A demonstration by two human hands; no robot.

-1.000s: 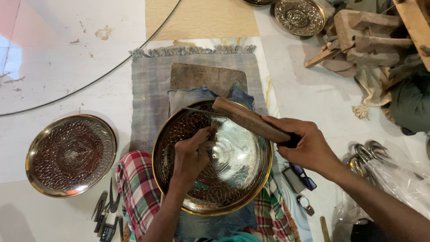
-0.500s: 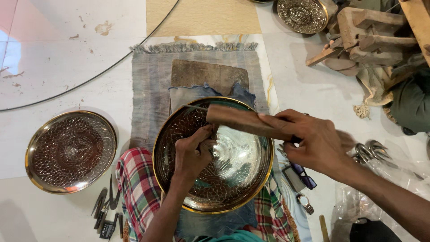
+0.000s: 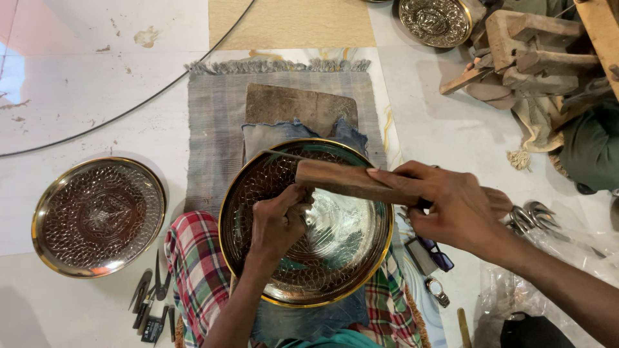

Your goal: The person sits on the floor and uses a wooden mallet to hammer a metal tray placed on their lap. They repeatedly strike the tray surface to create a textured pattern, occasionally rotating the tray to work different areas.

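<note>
A pale tiled floor (image 3: 77, 96) carries everything. Directly on it lie a grey fringed mat (image 3: 216, 122), a patterned brass tray (image 3: 98, 216) left of the mat, small dark metal tools (image 3: 151, 306) near that tray, and a second brass tray (image 3: 434, 21) at the top edge. A thin dark cable (image 3: 129, 106) curves across the tiles, and wooden pieces (image 3: 525, 55) lie at the upper right.

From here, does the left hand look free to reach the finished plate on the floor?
Probably not at once: the left hand is closed on a small tool against the lap plate. The floor plate lies unobstructed beside it.
</note>
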